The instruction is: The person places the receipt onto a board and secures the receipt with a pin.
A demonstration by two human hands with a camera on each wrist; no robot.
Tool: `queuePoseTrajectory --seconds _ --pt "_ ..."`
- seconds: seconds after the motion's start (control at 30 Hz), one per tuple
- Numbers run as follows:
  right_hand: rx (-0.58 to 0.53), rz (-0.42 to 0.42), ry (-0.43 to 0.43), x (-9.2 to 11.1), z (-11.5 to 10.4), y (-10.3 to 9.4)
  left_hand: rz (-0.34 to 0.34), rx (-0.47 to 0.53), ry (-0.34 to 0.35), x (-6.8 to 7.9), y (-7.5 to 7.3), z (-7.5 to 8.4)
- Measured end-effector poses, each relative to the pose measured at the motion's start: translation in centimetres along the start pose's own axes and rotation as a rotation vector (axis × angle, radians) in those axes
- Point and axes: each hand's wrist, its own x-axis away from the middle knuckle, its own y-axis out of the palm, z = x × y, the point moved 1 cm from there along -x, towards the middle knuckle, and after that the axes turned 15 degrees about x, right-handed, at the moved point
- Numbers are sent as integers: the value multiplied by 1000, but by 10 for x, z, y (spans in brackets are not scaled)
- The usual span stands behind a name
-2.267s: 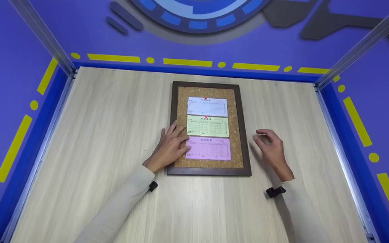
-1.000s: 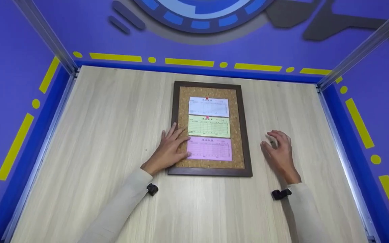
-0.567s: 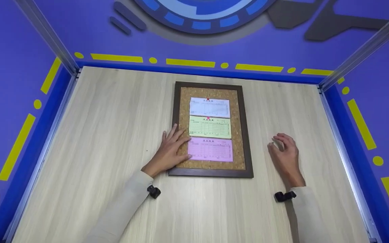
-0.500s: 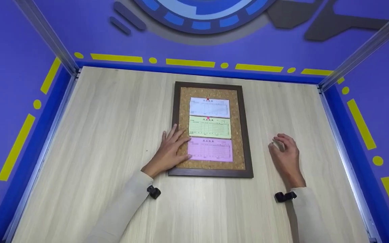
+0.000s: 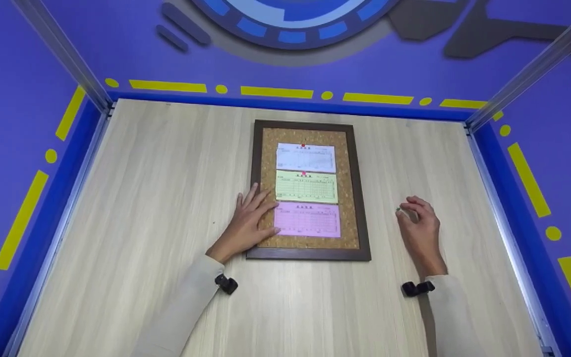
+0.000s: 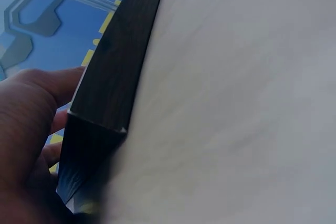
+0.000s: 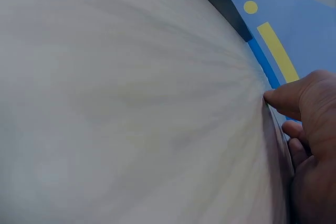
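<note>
In the head view a brown-framed corkboard (image 5: 268,144) lies flat on the table. It bears a white form slip (image 5: 305,158), a green slip (image 5: 306,188) and a pink slip (image 5: 307,220), one below another. Red pushpins (image 5: 303,145) sit at the top edges of the white and green slips. My left hand (image 5: 246,220) rests spread over the board's left edge, fingertips at the pink slip's left side. Right of the board, my right hand (image 5: 422,228) pinches a tiny greenish thing (image 5: 398,208) between thumb and forefinger, low over the table; its kind is too small to tell.
The pale wood-grain table (image 5: 156,173) extends around the board on all sides. Blue panels (image 5: 275,74) with yellow marks wall it at the back, left and right, with metal posts (image 5: 513,84) at the corners.
My right hand has moved right and slightly toward me, away from the board, and the tiny thing now shows at its fingertips. My left hand has spread a little, staying on the board.
</note>
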Motion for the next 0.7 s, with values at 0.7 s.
queuePoseTrajectory --seconds 0.7 --pt "119 56 -13 -9 38 13 23 3 4 1 3 -3"
